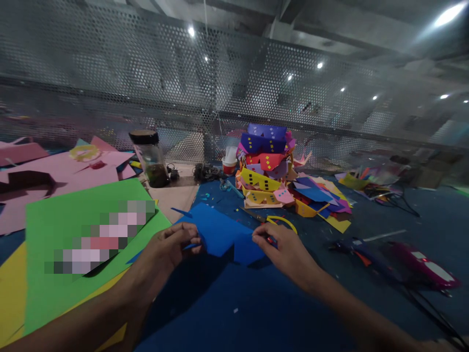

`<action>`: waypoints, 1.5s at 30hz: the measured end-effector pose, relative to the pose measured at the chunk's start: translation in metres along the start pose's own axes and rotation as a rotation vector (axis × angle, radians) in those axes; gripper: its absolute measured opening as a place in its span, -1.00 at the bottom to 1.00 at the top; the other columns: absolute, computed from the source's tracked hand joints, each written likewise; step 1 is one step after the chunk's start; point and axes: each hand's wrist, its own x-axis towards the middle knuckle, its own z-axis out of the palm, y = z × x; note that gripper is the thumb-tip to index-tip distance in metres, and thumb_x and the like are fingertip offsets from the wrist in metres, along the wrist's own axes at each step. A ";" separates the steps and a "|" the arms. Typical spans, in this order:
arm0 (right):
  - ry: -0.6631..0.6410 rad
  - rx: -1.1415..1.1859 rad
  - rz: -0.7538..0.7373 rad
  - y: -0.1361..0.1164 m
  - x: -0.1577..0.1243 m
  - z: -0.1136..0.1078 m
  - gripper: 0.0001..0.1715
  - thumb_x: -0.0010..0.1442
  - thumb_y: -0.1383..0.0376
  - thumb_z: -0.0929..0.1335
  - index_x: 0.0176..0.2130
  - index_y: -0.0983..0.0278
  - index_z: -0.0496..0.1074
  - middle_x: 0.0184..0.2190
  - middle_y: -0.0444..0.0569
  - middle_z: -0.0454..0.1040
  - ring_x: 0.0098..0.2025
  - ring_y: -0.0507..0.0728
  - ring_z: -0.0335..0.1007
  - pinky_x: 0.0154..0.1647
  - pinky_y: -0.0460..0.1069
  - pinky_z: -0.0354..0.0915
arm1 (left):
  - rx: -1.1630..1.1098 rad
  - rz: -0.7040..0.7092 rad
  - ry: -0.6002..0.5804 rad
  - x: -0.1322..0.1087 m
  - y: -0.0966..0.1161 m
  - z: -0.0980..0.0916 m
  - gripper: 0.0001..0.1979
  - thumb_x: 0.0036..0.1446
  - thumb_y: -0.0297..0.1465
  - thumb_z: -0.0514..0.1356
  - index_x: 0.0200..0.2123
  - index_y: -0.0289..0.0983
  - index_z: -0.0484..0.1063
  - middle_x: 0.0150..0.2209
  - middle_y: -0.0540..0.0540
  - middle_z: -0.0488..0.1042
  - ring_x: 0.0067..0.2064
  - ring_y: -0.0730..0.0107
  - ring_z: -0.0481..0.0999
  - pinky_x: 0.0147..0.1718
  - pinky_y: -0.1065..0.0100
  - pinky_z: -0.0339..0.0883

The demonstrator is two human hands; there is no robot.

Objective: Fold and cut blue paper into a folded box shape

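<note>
In the lower middle of the frame, the left hand point(179, 239) is gripping the left side of a piece of blue paper point(220, 230) between curled fingers and thumb. The right hand point(276, 242) is pinching its right edge, thumb against fingertip; something small and red is showing beneath the fingers, too hidden to make out.

Across the upper frame, a grey metal screen point(164, 73) is running wide, punched all over with small round holes. Below it, left of centre, a clear jar point(152, 164) with a flat black lid is holding something dark. At the left, a smooth, flat green sheet point(110, 195) is overlapping yellow paper point(10, 278). Right of centre, folded and notched paper shapes point(266, 183) are piling up in layers, dotted with little squares. Scissors point(287, 222) with yellow looped handles are lying just beyond the right hand, and a glossy magenta tool point(425, 266) is resting at the right on the dark blue tabletop point(238, 327).

The blue paper is looking matte and stiff, its outline angular, with a narrow point jutting out at the upper left and a slit parting a flap at the lower right.
</note>
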 end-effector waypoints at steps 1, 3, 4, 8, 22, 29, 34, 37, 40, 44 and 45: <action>0.005 -0.012 -0.005 0.000 0.000 0.000 -0.85 0.35 0.26 0.34 -0.24 0.19 0.53 -0.28 -0.09 0.61 -0.21 0.14 0.52 -0.18 0.01 0.27 | 0.003 0.007 0.007 0.000 0.000 0.000 -0.76 -0.03 -0.31 0.48 -0.44 -0.29 0.52 -0.44 0.01 0.46 -0.36 0.43 0.48 -0.28 0.39 0.48; 0.016 -0.036 -0.019 0.000 -0.001 0.001 -0.85 0.35 0.26 0.35 -0.24 0.19 0.53 -0.28 -0.09 0.61 -0.21 0.15 0.51 -0.16 0.02 0.26 | 0.012 0.023 0.001 0.000 -0.001 -0.001 -0.75 0.00 -0.29 0.48 -0.45 -0.29 0.51 -0.45 0.02 0.45 -0.38 0.45 0.46 -0.29 0.40 0.48; 0.021 -0.044 -0.025 0.000 -0.001 0.001 -0.86 0.35 0.26 0.36 -0.24 0.19 0.54 -0.28 -0.09 0.61 -0.21 0.15 0.51 -0.16 0.02 0.26 | 0.016 0.028 -0.010 0.001 -0.002 -0.003 -0.75 0.00 -0.29 0.48 -0.45 -0.29 0.51 -0.45 0.02 0.45 -0.38 0.46 0.45 -0.30 0.40 0.47; 0.029 -0.052 -0.035 0.002 -0.003 0.002 -0.87 0.35 0.26 0.36 -0.23 0.19 0.54 -0.28 -0.11 0.61 -0.21 0.13 0.50 -0.16 0.01 0.26 | 0.024 0.018 -0.023 0.010 -0.010 -0.011 -0.75 -0.10 -0.37 0.52 -0.45 -0.27 0.50 -0.49 0.03 0.48 -0.41 0.46 0.47 -0.36 0.45 0.42; 0.044 -0.084 -0.059 0.002 -0.005 0.003 -0.85 0.37 0.28 0.34 -0.22 0.18 0.54 -0.27 -0.12 0.61 -0.19 0.12 0.51 -0.15 -0.01 0.26 | 0.026 0.044 -0.021 0.009 -0.010 -0.011 -0.74 -0.02 -0.28 0.48 -0.46 -0.28 0.50 -0.46 0.01 0.45 -0.39 0.44 0.46 -0.31 0.40 0.46; 0.042 -0.079 -0.048 0.003 -0.005 0.004 -0.86 0.36 0.28 0.35 -0.22 0.19 0.53 -0.27 -0.12 0.61 -0.20 0.12 0.51 -0.16 -0.01 0.27 | 0.012 0.020 -0.016 0.013 -0.015 -0.016 -0.75 -0.16 -0.38 0.53 -0.44 -0.27 0.54 -0.49 0.01 0.48 -0.44 0.44 0.46 -0.38 0.44 0.41; 0.033 -0.081 -0.037 0.000 -0.005 0.004 -0.86 0.37 0.29 0.34 -0.22 0.20 0.53 -0.28 -0.12 0.61 -0.20 0.12 0.51 -0.17 0.00 0.27 | -0.011 0.043 -0.016 0.007 -0.007 -0.009 -0.77 -0.03 -0.30 0.48 -0.40 -0.29 0.55 -0.41 -0.02 0.45 -0.36 0.42 0.46 -0.32 0.41 0.44; 0.028 -0.078 -0.037 -0.001 -0.005 0.004 -0.87 0.36 0.30 0.35 -0.22 0.20 0.53 -0.27 -0.13 0.61 -0.19 0.12 0.51 -0.16 -0.01 0.27 | 0.012 0.052 -0.034 0.008 -0.009 -0.011 -0.75 0.02 -0.27 0.47 -0.44 -0.29 0.52 -0.43 0.00 0.43 -0.37 0.45 0.43 -0.32 0.42 0.44; 0.033 -0.083 -0.033 0.000 -0.004 0.005 -0.88 0.36 0.30 0.35 -0.23 0.20 0.52 -0.28 -0.14 0.61 -0.19 0.11 0.50 -0.16 -0.01 0.26 | 0.014 0.034 -0.029 0.012 -0.013 -0.015 -0.75 -0.02 -0.28 0.49 -0.43 -0.27 0.52 -0.45 0.02 0.44 -0.39 0.46 0.44 -0.33 0.44 0.41; 0.040 -0.080 -0.032 0.002 -0.004 0.005 -0.88 0.36 0.29 0.35 -0.22 0.19 0.52 -0.28 -0.13 0.60 -0.21 0.11 0.50 -0.18 -0.01 0.26 | 0.014 -0.001 0.004 0.015 -0.014 -0.014 -0.72 -0.14 -0.30 0.54 -0.45 -0.27 0.53 -0.48 0.03 0.46 -0.42 0.46 0.45 -0.36 0.45 0.38; 0.042 -0.077 -0.031 0.002 -0.004 0.005 -0.88 0.36 0.29 0.35 -0.22 0.19 0.52 -0.29 -0.13 0.60 -0.21 0.11 0.50 -0.18 -0.02 0.27 | 0.020 0.003 0.006 0.015 -0.013 -0.013 -0.71 -0.15 -0.30 0.54 -0.45 -0.28 0.54 -0.48 0.02 0.46 -0.42 0.46 0.45 -0.37 0.45 0.38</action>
